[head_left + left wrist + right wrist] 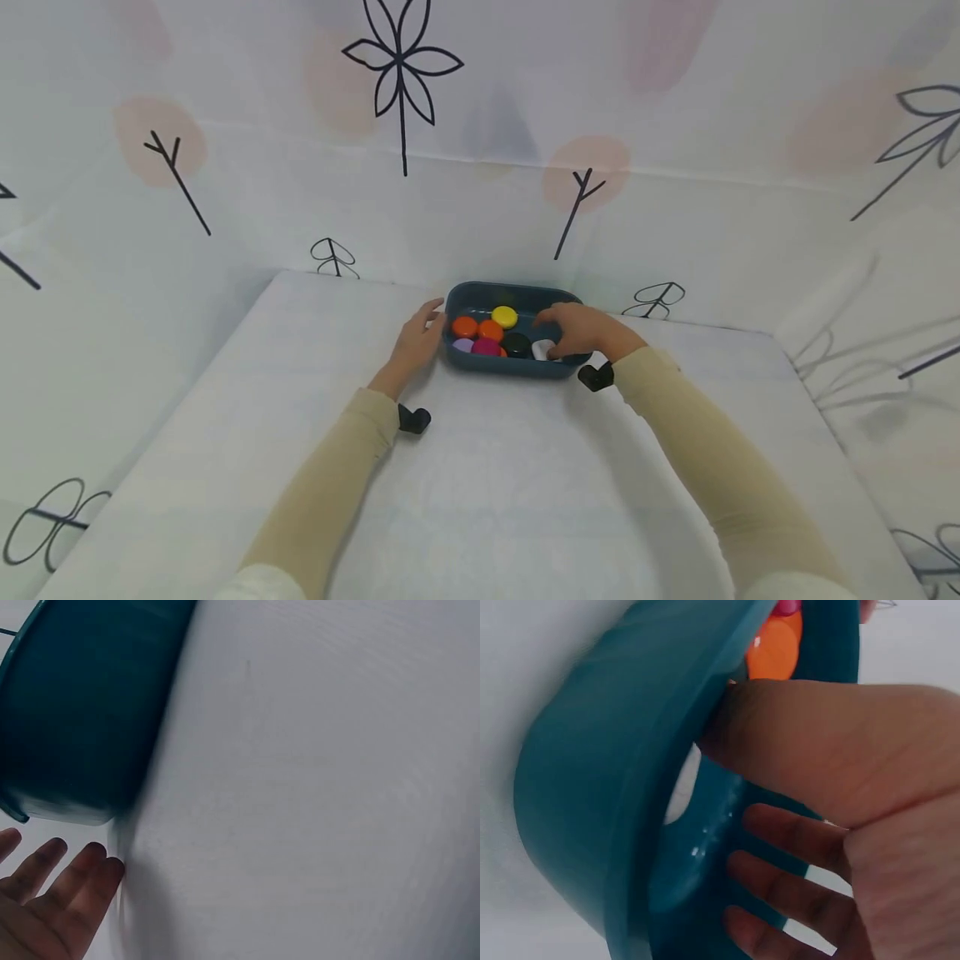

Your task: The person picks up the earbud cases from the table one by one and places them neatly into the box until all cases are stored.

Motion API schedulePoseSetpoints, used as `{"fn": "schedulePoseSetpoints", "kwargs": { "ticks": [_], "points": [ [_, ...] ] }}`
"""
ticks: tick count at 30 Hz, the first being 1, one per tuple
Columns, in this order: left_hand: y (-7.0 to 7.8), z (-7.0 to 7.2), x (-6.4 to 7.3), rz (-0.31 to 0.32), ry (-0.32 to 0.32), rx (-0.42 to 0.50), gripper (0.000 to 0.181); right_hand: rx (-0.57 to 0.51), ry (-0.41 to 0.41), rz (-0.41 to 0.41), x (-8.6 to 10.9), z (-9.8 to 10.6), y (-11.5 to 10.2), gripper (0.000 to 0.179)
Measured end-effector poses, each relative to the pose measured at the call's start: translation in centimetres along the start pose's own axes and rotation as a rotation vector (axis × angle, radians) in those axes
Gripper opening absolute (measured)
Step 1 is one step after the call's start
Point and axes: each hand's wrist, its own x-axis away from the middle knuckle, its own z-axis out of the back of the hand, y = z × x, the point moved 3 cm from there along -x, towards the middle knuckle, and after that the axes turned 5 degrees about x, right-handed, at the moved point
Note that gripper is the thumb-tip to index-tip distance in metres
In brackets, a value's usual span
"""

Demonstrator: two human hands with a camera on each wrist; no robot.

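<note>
A dark teal plastic tub (517, 367) stands on the white table and holds several round, glossy pieces. Orange (465, 327), yellow (505, 317), magenta (487, 347), lilac (462, 344) and black (516, 344) ones show, with a white piece (542, 349) at the right end. My right hand (581, 329) reaches over the tub's right end, thumb low by the white piece and fingers spread apart inside. In the right wrist view, the thumb partly hides the white piece (683, 787). My left hand (415, 342) is beside the tub's left end, fingers loosely extended near its wall.
The white tabletop (480, 483) stretches in front of the tub and to both sides. Behind it hangs a pale cloth (480, 208) with printed flowers and twigs. Black wrist devices sit under the left (414, 419) and right (596, 377) cuffs.
</note>
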Motion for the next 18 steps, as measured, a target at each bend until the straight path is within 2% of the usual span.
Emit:
{"fn": "schedulePoseSetpoints", "kwargs": {
  "ticks": [6, 10, 14, 18],
  "points": [
    [-0.1, -0.3, -0.6, -0.024, 0.022, 0.067, 0.043, 0.013, -0.026, 0.001, -0.5, -0.4, 0.0, 0.049],
    [0.2, -0.5, -0.9, -0.018, 0.042, 0.113, 0.040, 0.033, -0.036, 0.005, -0.8, -0.7, 0.1, 0.050],
    [0.4, -0.6, -1.2, 0.005, 0.046, 0.125, 0.040, 0.058, -0.039, 0.020, -1.0, -0.9, 0.0, 0.048],
    [0.2, -0.7, -1.5, 0.004, 0.050, 0.100, 0.041, 0.055, -0.043, 0.028, -1.1, -1.2, 0.0, 0.045]
  ]
}}
